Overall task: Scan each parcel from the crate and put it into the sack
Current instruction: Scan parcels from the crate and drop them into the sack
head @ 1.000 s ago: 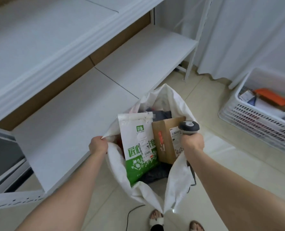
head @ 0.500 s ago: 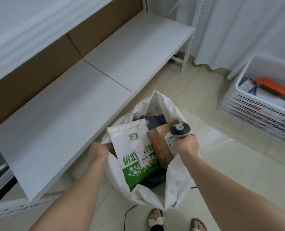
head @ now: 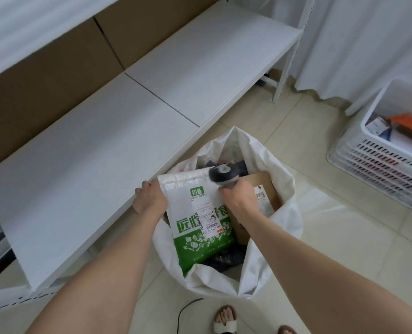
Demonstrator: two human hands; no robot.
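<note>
A white sack (head: 282, 208) stands open on the floor in front of my feet. A white and green mailer parcel (head: 197, 227) sticks up out of it, beside a brown cardboard box (head: 262, 186) with a label. My left hand (head: 149, 201) grips the mailer's upper left edge. My right hand (head: 241, 201) holds a grey barcode scanner (head: 224, 173) and sits over the mailer and the box. The white crate (head: 378, 165) with several parcels stands on the floor at the right.
A low white shelf (head: 127, 112) runs along the left, with brown board behind it. White curtains (head: 356, 44) hang at the back right. A black cable (head: 188, 307) lies on the tiled floor near my sandalled feet (head: 224, 319).
My left hand has let go of the sack's rim and taken the mailer's edge. My right hand with the scanner has moved left, over the mailer. The view has come closer to the sack.
</note>
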